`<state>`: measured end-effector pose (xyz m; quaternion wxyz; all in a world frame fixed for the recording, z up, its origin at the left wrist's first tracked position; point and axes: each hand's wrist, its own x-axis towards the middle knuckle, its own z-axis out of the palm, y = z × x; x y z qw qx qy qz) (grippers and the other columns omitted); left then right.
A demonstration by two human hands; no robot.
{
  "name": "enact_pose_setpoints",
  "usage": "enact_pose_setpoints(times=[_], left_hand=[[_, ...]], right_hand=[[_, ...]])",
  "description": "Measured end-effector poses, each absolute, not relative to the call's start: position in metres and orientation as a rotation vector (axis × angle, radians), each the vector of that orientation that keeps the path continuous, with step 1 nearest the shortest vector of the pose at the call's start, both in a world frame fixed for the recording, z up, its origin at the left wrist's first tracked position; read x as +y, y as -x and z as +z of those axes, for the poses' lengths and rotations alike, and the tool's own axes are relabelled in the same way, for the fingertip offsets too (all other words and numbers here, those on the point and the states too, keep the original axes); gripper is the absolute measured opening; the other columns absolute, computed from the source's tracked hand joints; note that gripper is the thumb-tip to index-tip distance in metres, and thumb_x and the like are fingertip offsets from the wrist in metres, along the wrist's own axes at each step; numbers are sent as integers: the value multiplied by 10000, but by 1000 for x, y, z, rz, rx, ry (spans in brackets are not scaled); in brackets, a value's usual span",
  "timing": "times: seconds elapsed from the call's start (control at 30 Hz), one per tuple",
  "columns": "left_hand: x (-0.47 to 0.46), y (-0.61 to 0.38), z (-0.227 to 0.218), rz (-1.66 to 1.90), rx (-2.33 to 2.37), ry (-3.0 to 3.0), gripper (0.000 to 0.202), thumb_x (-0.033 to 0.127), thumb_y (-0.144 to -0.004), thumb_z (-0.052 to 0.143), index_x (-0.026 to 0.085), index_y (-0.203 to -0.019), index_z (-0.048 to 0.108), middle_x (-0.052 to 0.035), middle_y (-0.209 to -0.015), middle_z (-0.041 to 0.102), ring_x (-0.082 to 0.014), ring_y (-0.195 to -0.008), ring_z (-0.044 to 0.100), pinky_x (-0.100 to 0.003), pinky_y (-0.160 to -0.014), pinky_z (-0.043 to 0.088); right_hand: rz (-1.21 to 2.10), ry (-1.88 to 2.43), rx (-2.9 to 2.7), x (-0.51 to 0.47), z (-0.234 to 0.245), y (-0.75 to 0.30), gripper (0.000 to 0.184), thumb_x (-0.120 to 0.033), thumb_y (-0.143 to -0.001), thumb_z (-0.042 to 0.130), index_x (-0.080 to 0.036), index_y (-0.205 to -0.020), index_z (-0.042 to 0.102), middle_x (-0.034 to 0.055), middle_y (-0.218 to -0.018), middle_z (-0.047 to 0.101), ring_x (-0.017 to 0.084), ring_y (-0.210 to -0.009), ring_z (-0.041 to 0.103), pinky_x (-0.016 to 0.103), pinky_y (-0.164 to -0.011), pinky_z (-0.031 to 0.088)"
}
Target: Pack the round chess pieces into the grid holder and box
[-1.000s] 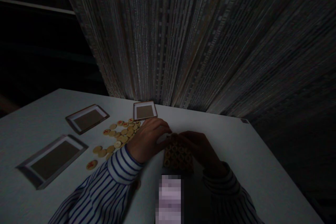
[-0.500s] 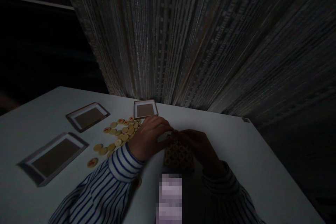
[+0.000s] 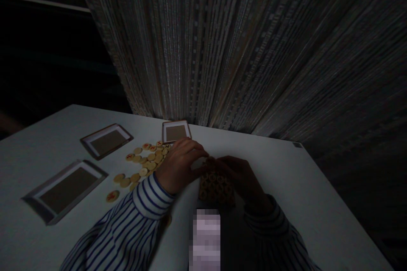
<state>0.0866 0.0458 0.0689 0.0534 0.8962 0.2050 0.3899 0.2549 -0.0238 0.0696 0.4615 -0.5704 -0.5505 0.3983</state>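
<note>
My left hand (image 3: pixel 182 165) reaches over the table with its fingers curled toward a small round xiangqi piece (image 3: pixel 210 160). On the other side, my right hand (image 3: pixel 239 173) has its fingertips closed against the same piece, and both hands pinch it. Below the fingertips sits a box of xiangqi pieces (image 3: pixel 215 190), packed in rows and in deep shadow; its far end is hidden by my hands. Left of my left hand lie many loose xiangqi pieces (image 3: pixel 151 165), some showing red or black characters, others plain side up.
Three shallow trays with brown bottoms lie on the white table (image 3: pixel 286 178): a large tray (image 3: pixel 66 188), a middle tray (image 3: pixel 108 142) and a far tray (image 3: pixel 175 132). A lone piece (image 3: pixel 112 196) lies near my left sleeve. Behind the table hangs a string curtain (image 3: pixel 203 51).
My left hand's fingers have shifted slightly up, and the piece between my fingertips shows a little more. Otherwise the hands and the things on the table stay in place.
</note>
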Motion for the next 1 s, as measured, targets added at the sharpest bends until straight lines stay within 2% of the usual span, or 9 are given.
enact_pose_setpoints(times=[0.27, 0.5, 1.0], left_hand=[[46, -85, 70, 1136, 591, -2731, 151, 259, -782, 609, 170, -903, 625, -48, -845, 621, -180, -817, 550, -364, -760, 434], [47, -83, 71, 1023, 580, -2745, 162, 247, -802, 581, 175, -943, 610, -53, -890, 617, -193, -861, 543, -372, -755, 436], [49, -78, 73, 952, 569, -2722, 161, 258, -810, 576, 174, -936, 632, -59, -890, 617, -191, -867, 555, -363, -769, 436]], right_hand=[[964, 1386, -1429, -23, 68, -257, 262, -419, -735, 618, -175, -789, 700, 38, -738, 694, 173, -733, 627, 297, -661, 493], [903, 1252, -1399, -24, 65, -255, 227, -363, -723, 647, -206, -886, 661, 36, -869, 700, 172, -816, 641, 329, -757, 519], [800, 1276, -1531, -25, 66, -259, 205, -297, -735, 636, -218, -922, 662, 27, -889, 707, 174, -823, 653, 323, -748, 538]])
